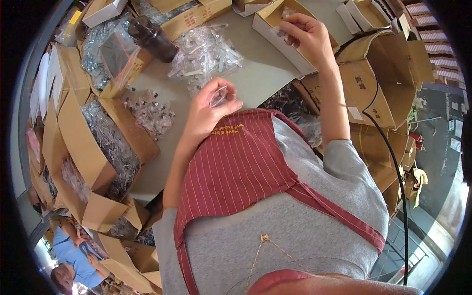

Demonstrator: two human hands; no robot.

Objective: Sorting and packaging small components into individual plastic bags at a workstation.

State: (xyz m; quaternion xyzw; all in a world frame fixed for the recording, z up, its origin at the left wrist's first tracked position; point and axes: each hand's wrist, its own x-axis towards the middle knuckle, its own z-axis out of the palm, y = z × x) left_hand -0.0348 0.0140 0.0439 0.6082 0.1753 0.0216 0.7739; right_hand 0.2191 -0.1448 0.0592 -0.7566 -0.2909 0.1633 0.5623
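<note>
My left hand point(209, 105) is closed on a small clear plastic bag point(219, 97), pinched between thumb and fingers in front of my red striped apron point(236, 162). Up and to the right, my right hand point(312, 39) is over a long open cardboard box point(282, 49) with a white side. Its fingers are pinched on a small clear packet point(283, 33), whose contents are too small to make out. Beyond my left hand lies a heap of clear packets point(206, 51) with small parts inside. Another small pile of packets point(150, 113) is left of that hand.
A dark bottle point(152, 39) stands beside the heap on the grey table point(260, 73). Open cartons point(73, 113) of clear parts line the left side. At right is a large open carton point(376, 78), with a black cable point(393, 162) hanging past it. Another person point(76, 255) is at lower left.
</note>
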